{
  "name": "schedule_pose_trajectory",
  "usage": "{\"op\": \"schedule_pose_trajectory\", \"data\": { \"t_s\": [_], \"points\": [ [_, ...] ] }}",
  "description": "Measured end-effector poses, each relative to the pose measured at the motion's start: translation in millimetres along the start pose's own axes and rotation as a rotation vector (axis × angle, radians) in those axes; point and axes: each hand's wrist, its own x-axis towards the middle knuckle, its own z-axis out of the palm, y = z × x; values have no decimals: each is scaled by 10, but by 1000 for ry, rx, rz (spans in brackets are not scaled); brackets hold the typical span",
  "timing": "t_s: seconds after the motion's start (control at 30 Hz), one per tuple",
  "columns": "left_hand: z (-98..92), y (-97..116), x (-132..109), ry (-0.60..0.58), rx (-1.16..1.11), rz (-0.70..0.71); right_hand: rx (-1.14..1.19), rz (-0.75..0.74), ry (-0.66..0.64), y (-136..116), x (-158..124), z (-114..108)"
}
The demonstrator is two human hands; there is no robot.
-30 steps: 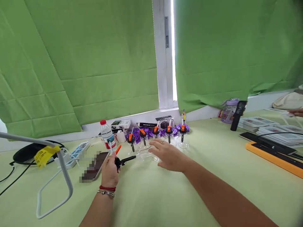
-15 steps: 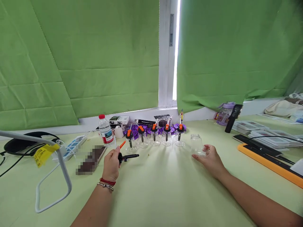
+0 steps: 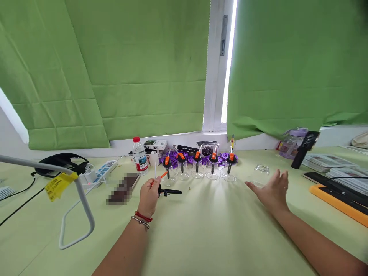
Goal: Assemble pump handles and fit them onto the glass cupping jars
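Observation:
My left hand (image 3: 150, 194) is closed around a black bottle top with an orange lever and a pale tube (image 3: 170, 191). The tube stands up above the fingers, and the black stem points right. My right hand (image 3: 271, 191), thumb and fingers spread, is beside a clear glass jar (image 3: 261, 175) without a top. The hand hides part of the jar, so I cannot tell whether they touch. Farther back stands a row of several glass bottles (image 3: 212, 174) with similar black and orange tops.
Behind the bottles lie purple packets (image 3: 189, 158) and small boxes (image 3: 155, 144). A water bottle (image 3: 140, 157), phone (image 3: 123, 189) and power strip (image 3: 105, 172) are at left, near a bent grey metal frame (image 3: 83, 203). An orange-edged bar (image 3: 339, 203) and stacked cards (image 3: 322, 161) occupy the right.
My right hand has loosened from the glass jar and its fingers have spread. The jar appears slightly farther right. My left hand keeps the bottle top. The view has turned left.

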Motion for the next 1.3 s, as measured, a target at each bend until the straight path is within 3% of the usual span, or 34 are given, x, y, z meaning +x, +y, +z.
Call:
{"op": "schedule_pose_trajectory", "data": {
  "t_s": [0.1,0.2,0.3,0.37,0.4,0.5,0.6,0.67,0.77,0.9,1.07,1.3],
  "points": [
    [9,23,-41,-92,-41,-41,143,-301,-57,-598,-158,-235],
    [33,34,-91,-150,-36,-31,318,-453,-505,-1282,-423,-373],
    [67,33,-128,-204,-31,-22,500,-441,-993,-1846,-684,-347],
    [81,36,-141,-214,-28,-42,541,-363,-1167,-2082,-798,-263],
    [82,41,-144,-212,-34,-61,570,-309,-1193,-2153,-834,-215],
    [63,66,-152,-198,-73,-48,801,-69,-1201,-2215,-881,-112],
    [46,94,-179,-192,-23,184,1060,153,-1238,-2157,-882,-123],
    [61,104,-217,-231,23,360,1177,225,-1237,-2119,-883,-178],
    [121,113,-291,-287,-13,514,1359,306,-1226,-2103,-900,-257],
    [184,151,-376,-168,39,672,1586,443,-1337,-2112,-949,-270],
    [180,179,-432,-273,131,615,1663,449,-1472,-2104,-979,-251],
    [229,190,-484,-256,465,588,1385,302,-1411,-2120,-932,-291]
  ]
}}
